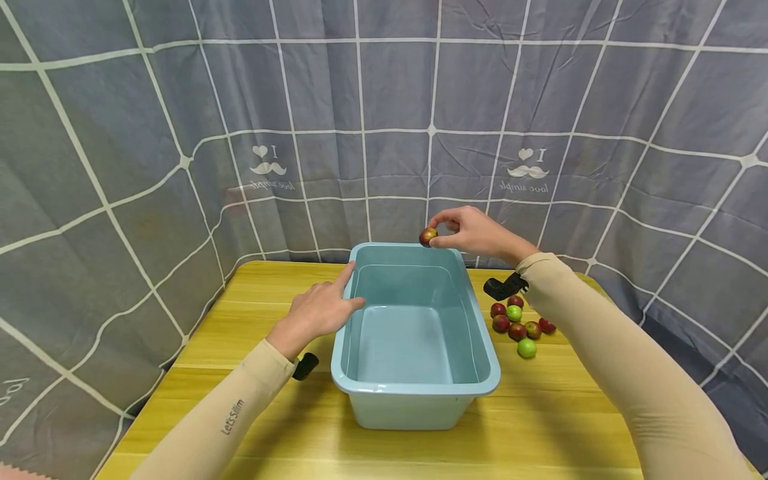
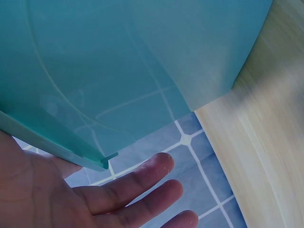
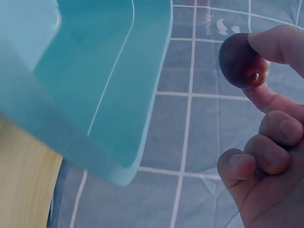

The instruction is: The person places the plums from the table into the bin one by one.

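My right hand [image 1: 474, 233] pinches a dark red and yellow plum [image 1: 428, 237] between thumb and fingertips, above the far right corner of a light blue plastic basin [image 1: 414, 389]. In the right wrist view, the plum [image 3: 242, 61] shows beside the basin's wall [image 3: 118, 109], and the other fingers curl toward the palm. My left hand [image 1: 321, 307] is at the basin's left rim, thumb over the inside. From the left wrist view, its fingers [image 2: 137, 185] extend loosely outside the rim [image 2: 57, 145], not curled round it. Inside the basin, the bare floor shows.
Right of the basin, several dark red plums [image 1: 501, 324] and green fruits [image 1: 527, 348] lie grouped on the wooden table [image 1: 252, 320], under my right forearm. A grey gridded curtain [image 1: 396, 167] hangs behind the table's far edge and along both sides.
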Action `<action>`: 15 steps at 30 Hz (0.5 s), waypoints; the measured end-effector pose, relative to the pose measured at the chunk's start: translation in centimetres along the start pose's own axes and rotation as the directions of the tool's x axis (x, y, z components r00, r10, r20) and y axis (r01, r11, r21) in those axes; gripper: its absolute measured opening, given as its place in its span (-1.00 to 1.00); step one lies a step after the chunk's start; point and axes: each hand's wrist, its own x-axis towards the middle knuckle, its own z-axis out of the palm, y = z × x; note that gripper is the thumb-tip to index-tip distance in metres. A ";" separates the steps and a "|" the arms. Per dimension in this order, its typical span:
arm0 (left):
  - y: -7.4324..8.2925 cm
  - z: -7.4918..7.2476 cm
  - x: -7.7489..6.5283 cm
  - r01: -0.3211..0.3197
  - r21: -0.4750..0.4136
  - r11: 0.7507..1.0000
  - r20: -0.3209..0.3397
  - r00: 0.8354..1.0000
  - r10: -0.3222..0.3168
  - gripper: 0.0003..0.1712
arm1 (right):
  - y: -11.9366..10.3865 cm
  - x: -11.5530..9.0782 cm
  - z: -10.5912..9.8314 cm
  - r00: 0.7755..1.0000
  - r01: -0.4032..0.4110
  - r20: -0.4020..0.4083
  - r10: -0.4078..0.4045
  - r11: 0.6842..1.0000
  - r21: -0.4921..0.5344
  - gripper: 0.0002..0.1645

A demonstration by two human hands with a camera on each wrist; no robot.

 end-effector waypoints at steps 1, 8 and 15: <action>0.0 0.0 0.0 0.000 0.001 1.000 -0.001 1.000 0.000 -0.05 | -0.1 0.2 0.1 1.000 0.006 0.009 -0.006 1.000 0.000 -0.63; 0.1 0.1 -0.1 -0.001 -0.006 1.000 -0.010 1.000 0.001 -0.05 | -0.6 1.7 1.2 0.997 0.014 0.071 -0.013 1.000 -0.020 -0.67; 0.2 0.0 -0.1 -0.003 -0.011 1.000 -0.004 1.000 0.003 -0.05 | -1.4 2.9 2.7 0.987 0.020 0.158 -0.014 0.999 -0.034 -0.64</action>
